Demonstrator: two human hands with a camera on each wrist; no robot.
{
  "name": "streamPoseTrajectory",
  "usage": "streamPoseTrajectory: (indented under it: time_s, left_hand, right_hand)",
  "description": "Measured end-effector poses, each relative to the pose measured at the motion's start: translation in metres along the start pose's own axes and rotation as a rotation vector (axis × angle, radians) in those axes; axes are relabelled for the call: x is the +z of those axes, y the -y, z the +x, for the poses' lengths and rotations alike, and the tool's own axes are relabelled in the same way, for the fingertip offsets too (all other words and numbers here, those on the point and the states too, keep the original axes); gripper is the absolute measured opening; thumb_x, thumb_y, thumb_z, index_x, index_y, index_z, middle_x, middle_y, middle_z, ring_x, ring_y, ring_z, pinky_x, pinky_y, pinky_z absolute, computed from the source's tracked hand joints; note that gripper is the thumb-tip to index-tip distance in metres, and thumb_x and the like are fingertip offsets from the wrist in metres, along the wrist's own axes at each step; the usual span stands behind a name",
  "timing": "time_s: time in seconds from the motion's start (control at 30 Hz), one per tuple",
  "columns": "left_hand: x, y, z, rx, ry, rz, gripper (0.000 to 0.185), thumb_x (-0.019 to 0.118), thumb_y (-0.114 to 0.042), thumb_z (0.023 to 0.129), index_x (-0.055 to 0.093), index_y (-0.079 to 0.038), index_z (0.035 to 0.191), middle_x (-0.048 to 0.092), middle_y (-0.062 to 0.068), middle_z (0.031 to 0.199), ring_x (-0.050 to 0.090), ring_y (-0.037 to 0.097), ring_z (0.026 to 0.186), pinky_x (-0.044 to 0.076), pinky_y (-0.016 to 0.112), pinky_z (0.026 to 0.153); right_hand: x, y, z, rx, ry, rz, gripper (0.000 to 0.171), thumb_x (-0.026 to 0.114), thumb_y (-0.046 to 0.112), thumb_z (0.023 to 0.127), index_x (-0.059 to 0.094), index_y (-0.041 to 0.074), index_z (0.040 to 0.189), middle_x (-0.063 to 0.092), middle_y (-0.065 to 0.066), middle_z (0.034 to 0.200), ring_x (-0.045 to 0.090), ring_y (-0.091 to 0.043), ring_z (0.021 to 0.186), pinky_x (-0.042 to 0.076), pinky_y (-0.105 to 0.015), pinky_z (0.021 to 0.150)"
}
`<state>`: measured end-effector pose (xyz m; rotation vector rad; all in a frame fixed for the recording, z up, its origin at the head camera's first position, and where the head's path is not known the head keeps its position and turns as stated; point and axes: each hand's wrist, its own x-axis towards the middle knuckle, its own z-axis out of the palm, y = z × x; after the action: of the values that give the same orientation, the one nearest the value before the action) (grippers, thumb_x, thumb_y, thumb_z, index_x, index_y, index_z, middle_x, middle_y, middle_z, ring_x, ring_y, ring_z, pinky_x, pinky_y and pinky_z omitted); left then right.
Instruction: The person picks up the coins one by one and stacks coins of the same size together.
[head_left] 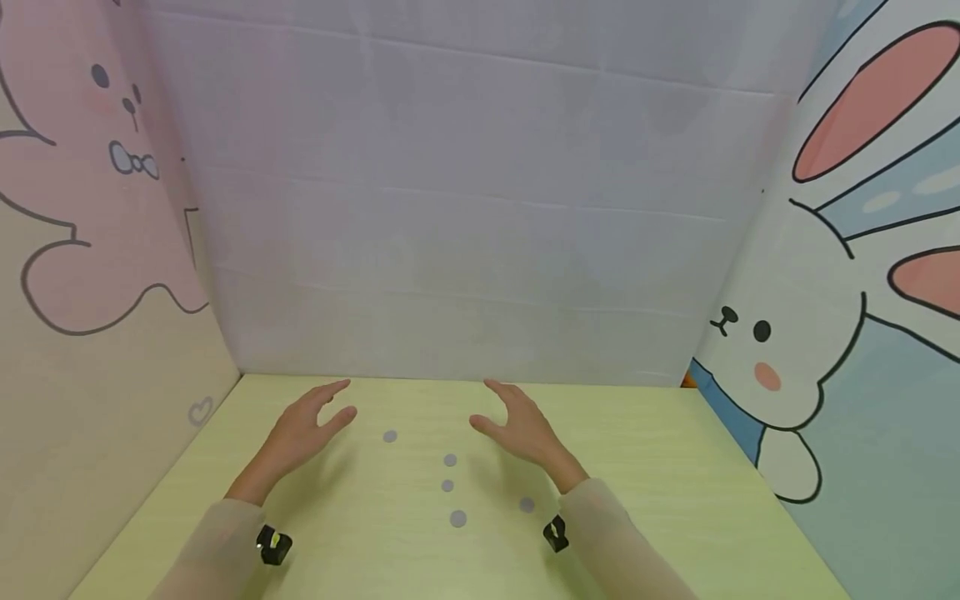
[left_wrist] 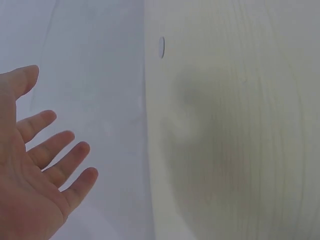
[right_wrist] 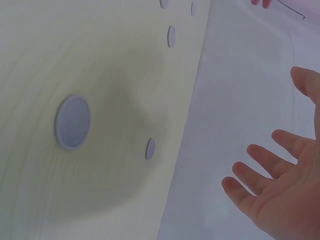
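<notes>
From the head camera, both hands hover above a pale green wooden tabletop [head_left: 675, 467], palms turned toward each other. The left hand [head_left: 303, 433] has its fingers straight and slightly spread, holding nothing; the right hand [head_left: 521, 429] mirrors it, fingers loosely extended and apart, also holding nothing. Five small grey discs lie flat on the table between and just in front of the hands — one disc [head_left: 390, 436] near the left hand's thumb, two [head_left: 450, 460] [head_left: 447, 485] in the middle, a larger one [head_left: 458, 518] closest to the camera, and one [head_left: 527, 504] beside the right wrist. Neither hand touches any of them. A white back panel [head_left: 480, 208] and cartoon rabbit panels [head_left: 825, 333] wall in the table. Each sleeve carries a small black wrist device [head_left: 273, 546].

The left wrist camera shows the left hand [left_wrist: 35, 170] with palm open and fingers [left_wrist: 52, 147] fanned apart, clear of the table; a single grey disc [left_wrist: 161, 47] lies well away.

The right wrist camera shows the right hand [right_wrist: 285, 195] with fingers [right_wrist: 260, 172] spread, not in contact with anything. A large grey disc [right_wrist: 73, 122] lies nearest the lens, a smaller one [right_wrist: 150, 149] just beyond — others [right_wrist: 171, 36] sit farther off.
</notes>
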<state>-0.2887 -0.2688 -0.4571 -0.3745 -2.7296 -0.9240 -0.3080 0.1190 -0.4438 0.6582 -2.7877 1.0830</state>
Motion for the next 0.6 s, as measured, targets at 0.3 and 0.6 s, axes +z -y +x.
streamPoseTrajectory:
  time_s: [0.3,0.6]
  left_hand:
    - [0.006,0.001,0.002,0.009,0.038,0.0,0.065,0.068,-0.044,0.105,0.052,-0.008,0.156,0.053,0.022,0.156,0.047,0.05,0.144,0.039,0.071,0.111]
    - [0.014,0.007,0.006,0.036,0.088,0.028,0.064,0.071,-0.045,0.102,0.056,-0.008,0.153,0.057,0.022,0.152,0.05,0.05,0.141,0.041,0.07,0.11]
  right_hand:
    - [0.014,0.008,0.01,0.005,0.06,0.026,0.072,0.068,0.047,0.102,0.046,0.012,0.161,0.046,-0.015,0.163,0.04,-0.042,0.151,0.034,-0.066,0.119]
    - [0.034,0.016,0.021,-0.034,0.113,0.043,0.066,0.071,0.042,0.101,0.052,0.01,0.156,0.052,-0.015,0.157,0.047,-0.041,0.146,0.04,-0.061,0.116]
